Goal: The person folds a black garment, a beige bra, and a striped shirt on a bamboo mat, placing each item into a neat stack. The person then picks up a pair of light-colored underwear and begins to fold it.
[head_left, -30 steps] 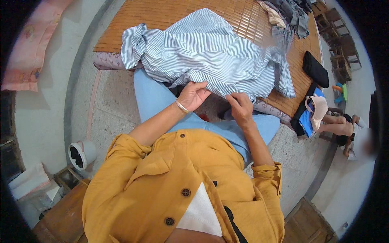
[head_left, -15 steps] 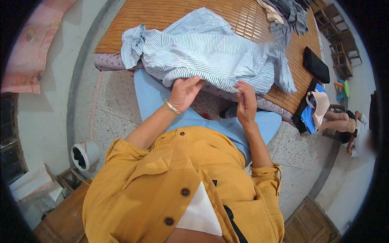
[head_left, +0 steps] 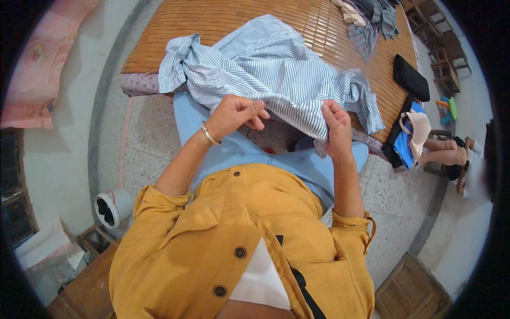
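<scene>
A blue-and-white striped shirt (head_left: 260, 69) lies crumpled along the near edge of the bed, its sleeves out to both sides. My right hand (head_left: 339, 127) pinches the shirt's near edge between thumb and fingers, lifting a fold of it off the bed. My left hand (head_left: 239, 114), with a bangle at the wrist, is in front of the shirt's near edge. Its fingers are loosely curled with the thumb near them, and no cloth shows in them. Part of the shirt is hidden behind this hand.
The bed (head_left: 186, 21) has a slatted mat. A folded black cloth (head_left: 410, 78), a beige bra (head_left: 419, 127) and a heap of clothes (head_left: 380, 18) lie on its right side. A white bucket (head_left: 114, 207) stands on the floor at left. Another person's legs (head_left: 443, 151) show at right.
My left hand has come off the shirt's edge and its fingers have curled. My right hand has moved right and now grips the edge, pulling a fold of it up toward me.
</scene>
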Motion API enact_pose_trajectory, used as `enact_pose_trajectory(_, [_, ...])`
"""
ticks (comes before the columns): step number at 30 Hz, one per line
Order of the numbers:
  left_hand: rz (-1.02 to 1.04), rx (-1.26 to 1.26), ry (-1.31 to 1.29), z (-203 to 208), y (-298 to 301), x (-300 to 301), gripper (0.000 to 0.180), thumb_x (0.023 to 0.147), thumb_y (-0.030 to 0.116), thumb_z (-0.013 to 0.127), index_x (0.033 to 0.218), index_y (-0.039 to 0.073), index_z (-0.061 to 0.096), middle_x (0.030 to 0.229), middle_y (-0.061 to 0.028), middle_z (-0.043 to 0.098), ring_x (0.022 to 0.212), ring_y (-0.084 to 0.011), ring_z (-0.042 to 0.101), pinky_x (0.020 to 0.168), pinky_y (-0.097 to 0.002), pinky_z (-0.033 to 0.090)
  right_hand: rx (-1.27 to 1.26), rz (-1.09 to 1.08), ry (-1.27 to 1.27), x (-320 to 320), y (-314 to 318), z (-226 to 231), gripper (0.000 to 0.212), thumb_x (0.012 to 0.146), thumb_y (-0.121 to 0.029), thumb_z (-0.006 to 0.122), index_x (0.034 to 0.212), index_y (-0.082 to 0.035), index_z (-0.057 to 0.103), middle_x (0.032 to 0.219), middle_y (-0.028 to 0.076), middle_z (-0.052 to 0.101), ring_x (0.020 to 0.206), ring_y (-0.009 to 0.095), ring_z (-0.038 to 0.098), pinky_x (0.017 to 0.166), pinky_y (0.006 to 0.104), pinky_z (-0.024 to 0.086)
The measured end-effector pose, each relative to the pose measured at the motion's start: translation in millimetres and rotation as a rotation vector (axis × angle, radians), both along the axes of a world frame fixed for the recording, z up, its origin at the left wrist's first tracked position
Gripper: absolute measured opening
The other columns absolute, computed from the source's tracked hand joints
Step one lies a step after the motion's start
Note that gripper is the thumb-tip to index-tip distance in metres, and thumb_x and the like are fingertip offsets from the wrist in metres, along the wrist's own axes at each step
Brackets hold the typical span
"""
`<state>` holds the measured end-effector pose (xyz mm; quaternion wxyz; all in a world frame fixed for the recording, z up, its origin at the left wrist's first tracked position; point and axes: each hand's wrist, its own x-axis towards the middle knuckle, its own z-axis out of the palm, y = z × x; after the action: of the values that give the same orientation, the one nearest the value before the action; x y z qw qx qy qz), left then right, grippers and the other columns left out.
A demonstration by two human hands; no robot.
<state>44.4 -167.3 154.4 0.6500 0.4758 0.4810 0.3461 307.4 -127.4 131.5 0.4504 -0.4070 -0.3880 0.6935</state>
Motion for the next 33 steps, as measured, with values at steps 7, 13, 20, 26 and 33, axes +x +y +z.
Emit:
enact_pose_trajectory(7, [-0.07, 0.815, 0.319, 21, 26, 37, 0.031, 0.081, 0.027, 0.069, 0.095, 0.0, 0.062, 0.086, 0.0001, 0.063, 0.08, -0.0082, 0.055, 0.073, -0.0266, 0.045, -0.114, 0.271, 0.117, -12, -4, 25, 0.01, 0.089, -0.013, 0.056, 0.092, -0.003, 0.058, 0.079, -0.003, 0.059, 0.068, 0.003, 0.054, 0.06, 0.0189, 0.044])
enact_pose_trajectory(13, [-0.412, 0.217, 0.079, 16, 32, 28, 0.025, 0.086, 0.026, 0.063, 0.086, 0.002, 0.059, 0.077, 0.0045, 0.054, 0.073, -0.0032, 0.044, 0.064, -0.0215, 0.041, -0.209, 0.232, 0.069, -11, 1, 34, 0.01, 0.089, -0.014, 0.056, 0.087, -0.004, 0.058, 0.077, -0.002, 0.06, 0.064, 0.003, 0.054, 0.058, 0.0185, 0.044])
enact_pose_trajectory(20, [-0.37, 0.078, -0.026, 18, 30, 25, 0.028, 0.092, 0.029, 0.055, 0.094, 0.001, 0.058, 0.082, 0.0042, 0.056, 0.075, -0.0019, 0.047, 0.064, -0.0188, 0.042, -0.262, 0.206, 0.08, -14, 4, 30, 0.011, 0.088, -0.015, 0.057, 0.085, -0.004, 0.059, 0.075, -0.002, 0.061, 0.064, 0.004, 0.055, 0.059, 0.0192, 0.044])
enact_pose_trajectory(26, [-0.398, 0.101, -0.033, 13, 30, 20, 0.029, 0.09, 0.029, 0.057, 0.096, 0.001, 0.058, 0.085, 0.0034, 0.056, 0.077, -0.0028, 0.048, 0.065, -0.02, 0.043, -0.271, 0.223, 0.054, -13, 3, 26, 0.011, 0.088, -0.015, 0.057, 0.086, -0.004, 0.059, 0.077, -0.003, 0.06, 0.065, 0.004, 0.054, 0.06, 0.0184, 0.044])
enact_pose_trajectory(33, [-0.589, 0.335, 0.204, 34, 17, 10, 0.04, 0.075, 0.031, 0.072, 0.096, 0.0, 0.059, 0.082, -0.005, 0.063, 0.073, -0.0079, 0.052, 0.063, -0.0259, 0.044, -0.017, 0.418, -0.061, -6, -12, 34, 0.017, 0.089, -0.019, 0.057, 0.09, -0.002, 0.06, 0.078, -0.003, 0.06, 0.067, 0.003, 0.053, 0.06, 0.0193, 0.044])
